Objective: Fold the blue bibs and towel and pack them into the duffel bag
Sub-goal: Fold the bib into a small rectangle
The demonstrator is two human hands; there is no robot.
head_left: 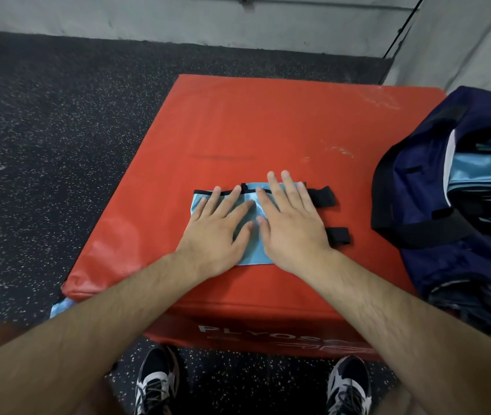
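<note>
Box [238,121], red, carried the open duffel bag [412,187] at its right edge and the folded bib [251,253] near the front. Left hand [217,229] and right hand [292,223] pressed it flat, fingers straight, gripping nothing. Flattening looked underway; next it needed pinching up and bagging.

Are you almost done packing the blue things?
Partly. Folded blue cloth already sits in the open duffel bag. The left hand and right hand press a folded blue bib flat on the red box; it still needs packing. Another blue piece shows beside the box.
</note>
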